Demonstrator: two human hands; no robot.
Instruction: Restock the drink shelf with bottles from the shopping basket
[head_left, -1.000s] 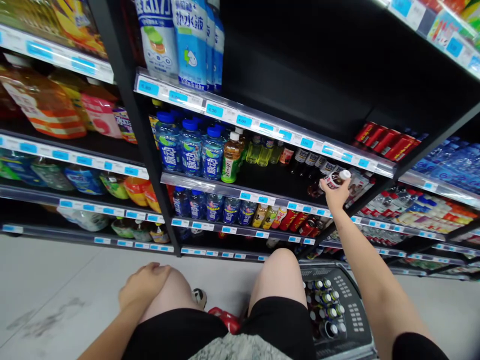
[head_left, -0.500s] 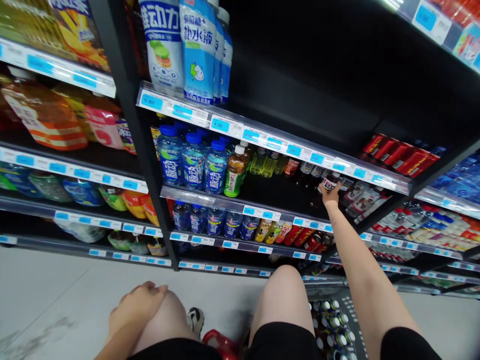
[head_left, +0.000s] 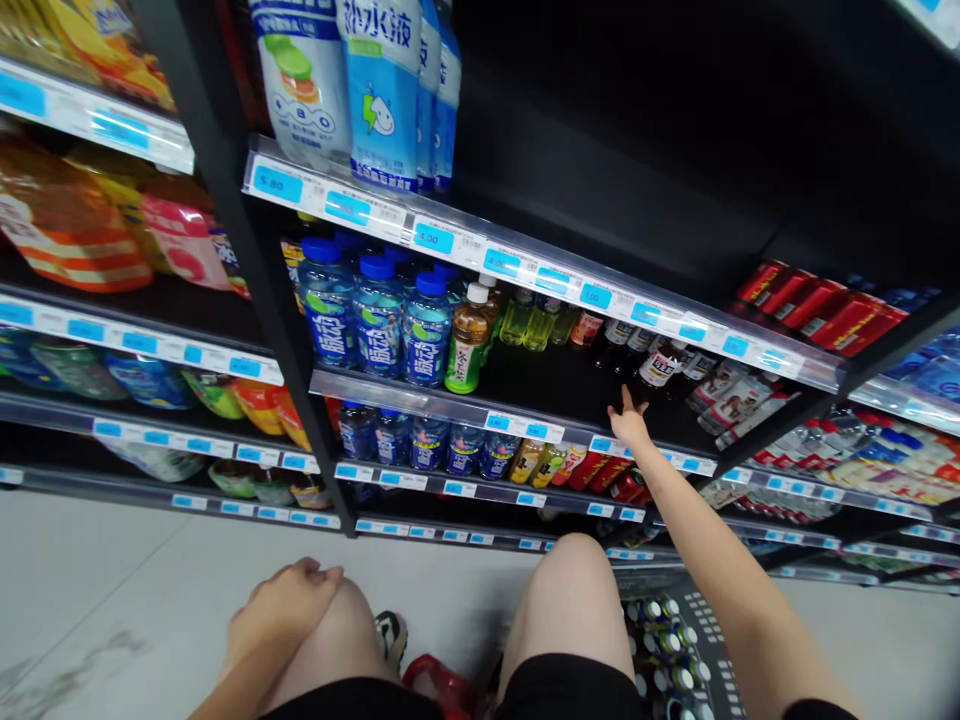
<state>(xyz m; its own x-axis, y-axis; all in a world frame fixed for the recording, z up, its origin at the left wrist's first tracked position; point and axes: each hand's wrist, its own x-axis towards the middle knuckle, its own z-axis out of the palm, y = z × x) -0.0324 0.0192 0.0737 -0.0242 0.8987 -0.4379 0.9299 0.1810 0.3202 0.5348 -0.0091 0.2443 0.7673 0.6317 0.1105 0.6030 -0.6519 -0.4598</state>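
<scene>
My right hand point(head_left: 628, 420) is at the front edge of a middle shelf, fingers apart and holding nothing. Just beyond its fingertips stands a dark bottle point(head_left: 661, 367) with a white label, among other dark bottles point(head_left: 621, 335). My left hand point(head_left: 289, 603) lies over my left knee with no object in it; its fingers drape across the knee. Between my right leg and right arm, a grey basket point(head_left: 709, 640) holds several white-capped bottles point(head_left: 675, 678).
Blue-capped bottles point(head_left: 379, 320) and a green-labelled tea bottle point(head_left: 470, 340) stand left on the same shelf. Red boxes point(head_left: 825, 310) sit higher at the right. A price-tag rail point(head_left: 517, 265) overhangs the shelf. Something red point(head_left: 439, 685) is on the floor between my legs.
My right hand has let go of the dark bottle and drawn back toward the shelf edge. The bottle now stands on the shelf. My left hand stays on the knee.
</scene>
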